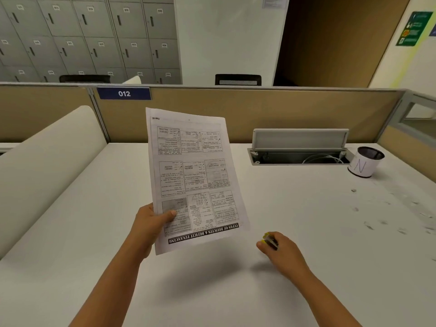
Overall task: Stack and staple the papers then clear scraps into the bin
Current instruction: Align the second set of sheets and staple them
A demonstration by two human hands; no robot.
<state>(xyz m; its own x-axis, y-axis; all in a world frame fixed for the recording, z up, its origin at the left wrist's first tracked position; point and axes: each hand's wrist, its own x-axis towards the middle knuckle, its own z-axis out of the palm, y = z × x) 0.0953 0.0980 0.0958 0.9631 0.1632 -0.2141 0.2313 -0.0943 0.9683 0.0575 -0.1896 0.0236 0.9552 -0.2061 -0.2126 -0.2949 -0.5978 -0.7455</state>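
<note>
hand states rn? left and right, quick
Left hand: holding the papers up off the desk, thumb on the front.
Right hand: closed around a small yellow stapler.

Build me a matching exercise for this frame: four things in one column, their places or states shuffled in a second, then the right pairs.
Things
1. papers
2. stapler
3. bin
4. paper scraps

Places or states
A. standing at the far right of the desk, marked with an N
B. held up off the desk by the left hand
C. scattered on the desk's right side
D. gripped by the right hand, low over the desk

Pairs: 1-B, 2-D, 3-A, 4-C
</note>
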